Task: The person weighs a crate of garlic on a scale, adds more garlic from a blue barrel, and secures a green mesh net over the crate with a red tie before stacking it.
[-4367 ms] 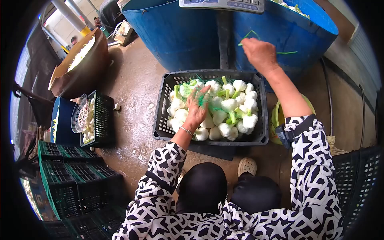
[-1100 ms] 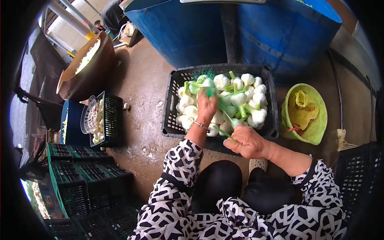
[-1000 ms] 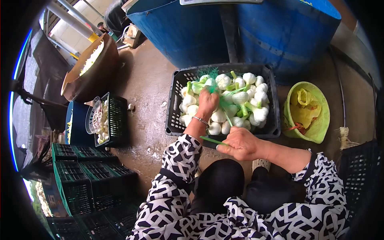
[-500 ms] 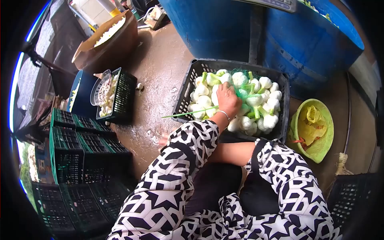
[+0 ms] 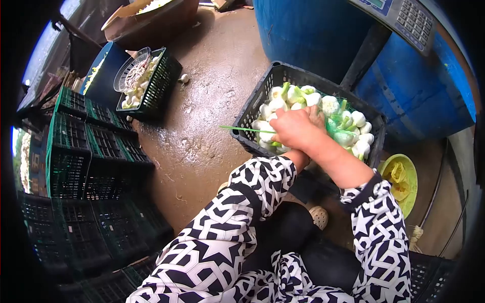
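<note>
My left hand [image 5: 318, 117] is over the garlic bulbs [image 5: 277, 104] in a black plastic crate [image 5: 252, 146]. It is closed at the gathered green net [image 5: 337, 125], which lies around some bulbs. My right hand [image 5: 295, 129] crosses over the left one and hides most of its fingers. The right fingers are curled shut where a thin green plastic strip [image 5: 245, 129] meets them. The strip's other end sticks out to the left over the crate's rim. Several bulbs still have short green stems.
Blue barrels [image 5: 303, 35] and a scale with a keypad [image 5: 411, 20] stand behind the crate. A yellow-green basket [image 5: 410, 187] is at the right. Stacked black crates [image 5: 70, 156] rise at the left, near a smaller garlic crate [image 5: 161, 83]. The floor [image 5: 202, 101] looks wet.
My right hand has come up from low behind the left forearm and now lies across the left hand. The view has shifted, so the crate appears further right.
</note>
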A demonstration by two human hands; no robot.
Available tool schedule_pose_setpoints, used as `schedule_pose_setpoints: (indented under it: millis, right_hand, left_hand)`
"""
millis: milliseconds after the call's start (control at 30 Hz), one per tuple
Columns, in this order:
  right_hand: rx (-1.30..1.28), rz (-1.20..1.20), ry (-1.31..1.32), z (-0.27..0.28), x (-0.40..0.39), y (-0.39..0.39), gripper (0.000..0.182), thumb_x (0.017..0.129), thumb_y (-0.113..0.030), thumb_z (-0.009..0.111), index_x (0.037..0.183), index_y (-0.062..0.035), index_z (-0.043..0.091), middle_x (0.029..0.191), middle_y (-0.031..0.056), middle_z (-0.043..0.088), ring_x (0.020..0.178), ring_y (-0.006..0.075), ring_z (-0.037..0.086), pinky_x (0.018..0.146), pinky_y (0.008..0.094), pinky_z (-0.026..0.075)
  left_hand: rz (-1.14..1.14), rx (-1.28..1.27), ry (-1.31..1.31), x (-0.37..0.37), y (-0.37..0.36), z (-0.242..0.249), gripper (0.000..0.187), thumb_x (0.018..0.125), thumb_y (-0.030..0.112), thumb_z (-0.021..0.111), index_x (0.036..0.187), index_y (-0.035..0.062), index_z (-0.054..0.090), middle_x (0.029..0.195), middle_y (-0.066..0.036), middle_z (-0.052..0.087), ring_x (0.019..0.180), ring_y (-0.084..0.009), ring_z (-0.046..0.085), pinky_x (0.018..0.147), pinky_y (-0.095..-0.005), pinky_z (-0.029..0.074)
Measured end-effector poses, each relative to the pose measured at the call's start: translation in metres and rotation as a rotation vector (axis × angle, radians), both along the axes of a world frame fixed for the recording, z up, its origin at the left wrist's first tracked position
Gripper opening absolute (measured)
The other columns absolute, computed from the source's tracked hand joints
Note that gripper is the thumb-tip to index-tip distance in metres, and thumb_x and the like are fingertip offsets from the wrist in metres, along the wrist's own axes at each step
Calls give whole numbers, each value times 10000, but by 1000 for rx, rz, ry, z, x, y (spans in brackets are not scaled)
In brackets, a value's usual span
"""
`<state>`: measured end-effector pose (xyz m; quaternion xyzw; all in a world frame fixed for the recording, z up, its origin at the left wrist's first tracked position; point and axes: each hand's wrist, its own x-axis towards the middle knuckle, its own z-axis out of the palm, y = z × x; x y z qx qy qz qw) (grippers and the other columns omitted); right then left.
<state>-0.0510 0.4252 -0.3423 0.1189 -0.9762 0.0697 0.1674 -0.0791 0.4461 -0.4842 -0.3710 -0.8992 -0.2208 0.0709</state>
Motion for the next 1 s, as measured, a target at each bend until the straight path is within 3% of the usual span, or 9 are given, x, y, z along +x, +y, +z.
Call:
schedule_pose_setpoints:
  millis: [100,167,300,467,533,633,800,833,1000]
  right_hand:
    - [162,21,-429,-13,-28,-2,239,809,-324,624,756,-100,690,754,108,676,768,318,660,677,455,511]
    - [-174,-93,-203,-14,-35,38,365,848,-433,558,691,-122,670,714,134,653,736,337,645,671,472,487]
    - [-647,-615,55,-12,-45,132,418,896,-421,519,734,-66,669,721,141,655,717,331,637,680,434,482]
    - [-1076,-794,-68,-29,2,168,374,905,-387,535,739,-72,651,724,102,661,591,214,619,572,348,485]
    - [-1892,-454,-150,-25,25,176,382,918,-386,553,704,-78,621,704,78,639,492,126,536,426,243,393]
    - [-2132,-123,-115,14,60,161,408,944,-360,541,645,-83,560,662,37,607,457,95,482,385,226,340]
    - [-727,-85,167,41,135,70,336,891,-273,599,626,-74,544,587,41,567,486,200,548,464,309,433]
    - [-589,-23,211,36,144,56,308,865,-256,614,620,-83,546,581,49,556,497,214,560,468,317,441]
    - [-304,131,270,-4,153,20,289,770,-219,645,556,-119,478,563,29,479,464,195,535,419,342,422]
  left_hand:
    - [-29,78,114,-1,-6,-9,413,872,298,532,1201,51,491,1202,-158,479,1230,-306,391,1059,-400,294]
    - [-178,563,-295,24,-25,33,318,811,206,599,1067,24,547,1170,-201,482,1179,-348,421,1013,-425,346]
    - [-376,466,263,16,-32,83,372,532,-56,555,902,-61,508,1218,-209,472,1167,-397,437,992,-445,366]
    - [-63,957,-638,16,-24,68,166,921,120,570,1071,50,562,1020,-72,571,890,-159,564,799,-293,452]
    - [-61,950,-865,15,-34,69,237,972,241,525,1128,67,562,913,-13,567,741,-86,485,675,-229,413]
    - [-59,917,-853,16,-38,80,268,969,281,518,1116,66,584,895,-5,555,755,-90,461,675,-242,403]
    - [38,862,-1093,1,-43,82,324,937,324,499,1007,47,651,882,-3,549,761,-100,450,697,-252,378]
    - [136,885,-1065,12,-38,107,207,878,218,526,758,58,577,676,5,479,639,-117,419,594,-275,354]
    - [59,690,-956,-6,-45,98,239,867,250,557,759,39,593,686,-27,512,633,-147,433,584,-306,364]
